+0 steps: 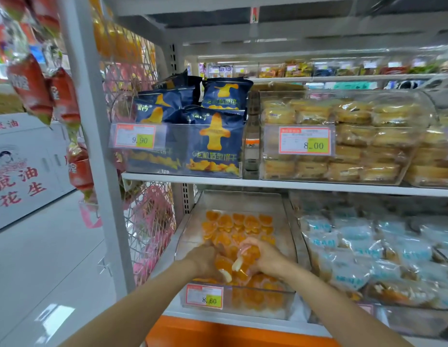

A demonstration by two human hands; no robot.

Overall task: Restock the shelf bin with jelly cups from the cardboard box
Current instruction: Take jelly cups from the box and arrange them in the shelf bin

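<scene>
We count two in all of the left grip [204, 260] and the right grip [266, 259], and three price tags [307, 141] that we can read. We make out at least five blue bags [215, 144], at least four red packs [32, 88] and at least four clear bins [343, 177]. The jelly cups [239, 221] are too many and too blurred for us to number.

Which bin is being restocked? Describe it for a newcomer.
Find the white shelf board under the dark blue snack bags. Directly below sits a clear bin, left hand and right hand inside it. It alone holds orange jelly cups and bears an 8.60 price tag; its right neighbour holds pale blue packets.
</scene>
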